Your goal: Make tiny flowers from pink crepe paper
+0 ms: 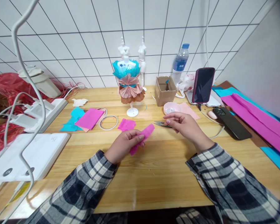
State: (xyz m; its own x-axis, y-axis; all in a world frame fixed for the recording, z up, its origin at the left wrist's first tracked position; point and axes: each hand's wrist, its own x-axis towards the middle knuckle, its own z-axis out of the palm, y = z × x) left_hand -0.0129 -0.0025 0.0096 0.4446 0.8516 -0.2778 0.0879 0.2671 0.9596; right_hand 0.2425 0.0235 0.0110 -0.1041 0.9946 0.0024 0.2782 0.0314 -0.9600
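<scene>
The left hand is closed around a pink crepe paper strip, with the thumb on top. The strip sticks out of the fist on both sides, and its longer end points up and to the right. The right hand pinches small metal snips. Their tips point left, just beside the upper end of the strip but not touching it.

On the wooden table stand two white mini mannequins. One mannequin wears a paper dress in turquoise, pink and brown, and the other mannequin is bare. There are two phones: one phone on a stand and one dark phone lying flat. One water bottle has a blue label, but its writing is too small to read. One cardboard box stands behind one pink bowl.
</scene>
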